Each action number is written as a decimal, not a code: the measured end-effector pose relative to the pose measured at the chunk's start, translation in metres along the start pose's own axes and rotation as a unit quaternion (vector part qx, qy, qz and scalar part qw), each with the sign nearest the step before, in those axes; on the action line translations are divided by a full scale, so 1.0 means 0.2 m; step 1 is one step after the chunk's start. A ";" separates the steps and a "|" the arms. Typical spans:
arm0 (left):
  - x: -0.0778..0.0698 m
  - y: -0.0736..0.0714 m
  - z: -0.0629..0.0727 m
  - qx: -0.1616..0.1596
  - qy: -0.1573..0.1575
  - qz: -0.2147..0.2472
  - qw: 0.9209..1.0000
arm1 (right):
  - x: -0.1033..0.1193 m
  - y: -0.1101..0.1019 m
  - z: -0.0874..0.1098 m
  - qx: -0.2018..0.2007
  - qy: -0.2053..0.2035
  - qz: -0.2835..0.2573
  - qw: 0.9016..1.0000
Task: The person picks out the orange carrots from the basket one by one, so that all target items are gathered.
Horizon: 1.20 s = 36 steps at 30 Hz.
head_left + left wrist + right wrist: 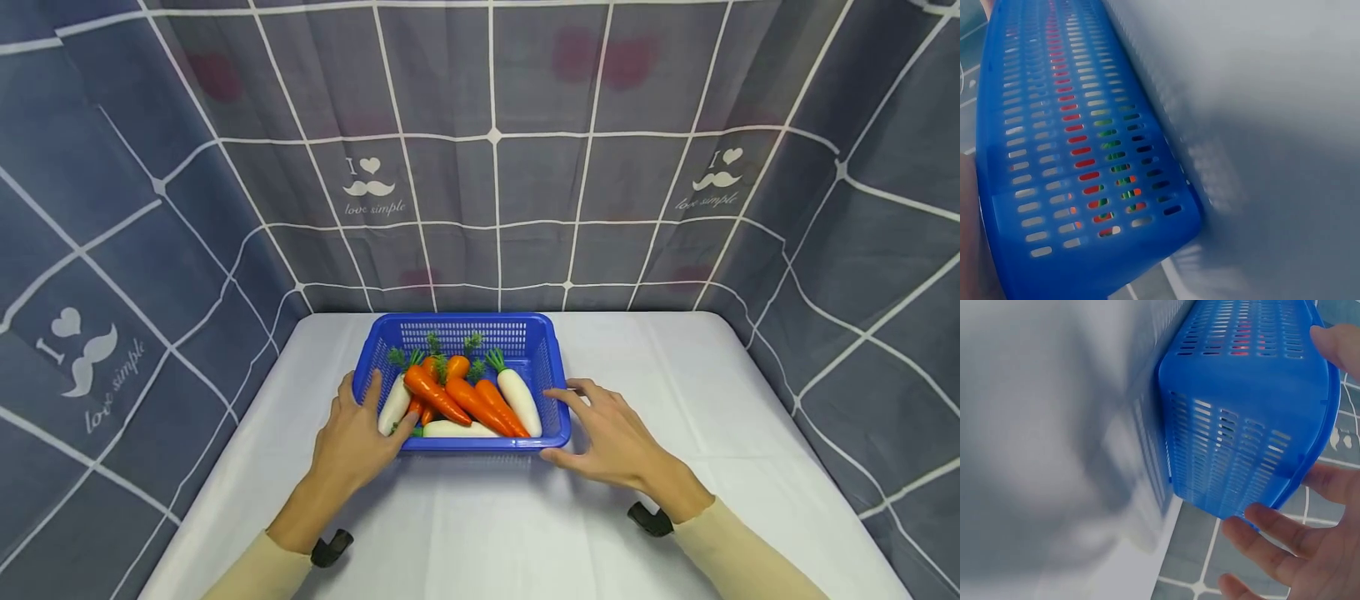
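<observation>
basket [480, 443] of blue slotted plastic sits on the white table [480, 525] in the head view, holding orange carrots [480, 407] and white radishes [519, 402]. the left hand [352, 437] rests at its near left corner, thumb and fingers spread; the right hand [611, 437] touches its right side, loosely spread. in the left wrist view, red and green show through the slots. in the right wrist view, thumb and forefinger meet the rim.

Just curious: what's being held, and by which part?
The blue plastic basket: left hand grips its near-left rim; right hand touches its near-right corner, grip unclear.
</observation>
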<state>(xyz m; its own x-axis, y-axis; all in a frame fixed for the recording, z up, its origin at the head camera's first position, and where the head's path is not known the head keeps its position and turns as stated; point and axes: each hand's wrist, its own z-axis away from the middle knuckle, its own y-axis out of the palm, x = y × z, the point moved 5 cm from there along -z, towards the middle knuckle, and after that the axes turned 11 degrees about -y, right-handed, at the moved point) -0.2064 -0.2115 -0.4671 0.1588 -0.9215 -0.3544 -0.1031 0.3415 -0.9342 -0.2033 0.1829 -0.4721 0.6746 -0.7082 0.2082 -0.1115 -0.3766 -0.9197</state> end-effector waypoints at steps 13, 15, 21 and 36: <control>-0.11 0.06 0.05 -0.023 0.009 -0.006 1.000 | -0.08 -0.06 0.12 -0.011 0.001 0.016 1.000; -0.11 0.05 0.05 -0.026 0.011 -0.006 1.000 | -0.08 -0.07 0.12 -0.007 -0.002 0.016 1.000; -0.08 0.05 0.01 0.018 -0.001 -0.006 1.000 | -0.09 -0.09 0.08 0.012 0.012 0.009 1.000; -0.06 0.04 -0.12 0.070 0.003 0.012 0.997 | 0.02 -0.23 -0.27 0.019 -0.049 0.030 0.998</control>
<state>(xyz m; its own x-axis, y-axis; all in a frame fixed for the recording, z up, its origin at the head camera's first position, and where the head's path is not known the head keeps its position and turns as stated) -0.2331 -0.2014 -0.4688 0.1513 -0.9141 -0.3762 0.0312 0.3848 -0.9225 -0.2361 0.1653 -0.4110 0.7357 -0.6665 0.1207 -0.1277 -0.3114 -0.9417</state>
